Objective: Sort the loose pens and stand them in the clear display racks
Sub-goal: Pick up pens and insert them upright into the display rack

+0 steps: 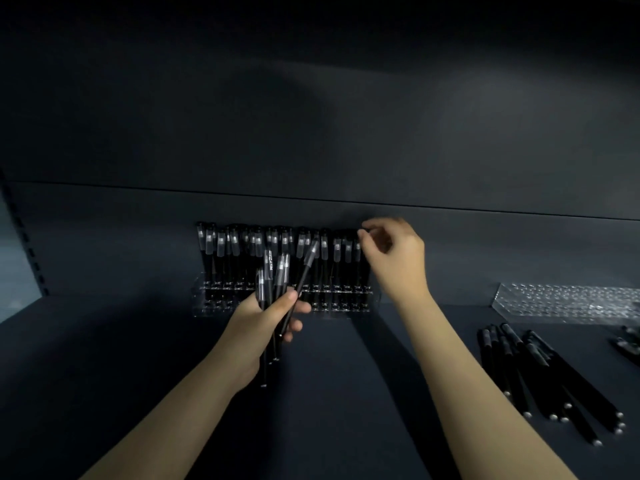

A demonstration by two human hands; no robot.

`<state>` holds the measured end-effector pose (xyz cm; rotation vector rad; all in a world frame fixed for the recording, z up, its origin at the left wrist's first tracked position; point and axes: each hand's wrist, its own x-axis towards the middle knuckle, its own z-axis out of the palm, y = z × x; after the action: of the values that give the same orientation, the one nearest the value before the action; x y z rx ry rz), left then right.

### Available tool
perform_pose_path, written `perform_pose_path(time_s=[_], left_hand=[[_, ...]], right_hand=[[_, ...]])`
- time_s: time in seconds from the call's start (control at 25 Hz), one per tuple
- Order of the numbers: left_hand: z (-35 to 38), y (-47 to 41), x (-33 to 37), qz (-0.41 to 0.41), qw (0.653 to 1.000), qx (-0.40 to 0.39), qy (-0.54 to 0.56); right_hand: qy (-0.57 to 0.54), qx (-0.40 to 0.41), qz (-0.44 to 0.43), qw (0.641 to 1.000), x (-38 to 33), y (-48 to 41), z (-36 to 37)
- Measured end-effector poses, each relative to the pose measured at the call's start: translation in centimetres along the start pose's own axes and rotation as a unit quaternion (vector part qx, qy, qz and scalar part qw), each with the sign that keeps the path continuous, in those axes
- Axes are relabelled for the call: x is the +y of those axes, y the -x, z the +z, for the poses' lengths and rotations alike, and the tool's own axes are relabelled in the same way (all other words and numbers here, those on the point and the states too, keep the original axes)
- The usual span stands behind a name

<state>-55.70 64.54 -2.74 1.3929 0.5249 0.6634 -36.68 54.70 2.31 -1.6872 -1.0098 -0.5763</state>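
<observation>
The left hand (266,317) has its grip closed around a bunch of pens (277,271), held tips down in front of a clear rack (214,299). The rack sits at the back of the dark shelf (346,393), and black pens (242,251) stand in it in rows. The right hand (398,258) has a narrow grip and pinches the top of the last pen (358,258) at the rack's right end. Loose pens (519,368) lie on the right, near a second rack (568,299).
</observation>
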Motion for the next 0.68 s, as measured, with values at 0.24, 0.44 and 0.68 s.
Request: perform_pose_path(time_s=[0.24,0.44,0.68], left_hand=[[-2.0,0.4,1.4,0.0,0.997,0.004,0.073],[-8.1,0.6,2.5,-0.008,0.999,-0.004,0.042],[-16.8,-1.4,2.4,-0.014,0.999,0.043,-0.029]], right_hand=[[-0.297,-0.181,0.148,0.926,-6.7,1.2,4.3],[-0.345,-0.157,0.185,0.907,-11.3,1.1,7.3],[-0.224,-0.021,0.155,0.962,-14.4,0.5,11.9]])
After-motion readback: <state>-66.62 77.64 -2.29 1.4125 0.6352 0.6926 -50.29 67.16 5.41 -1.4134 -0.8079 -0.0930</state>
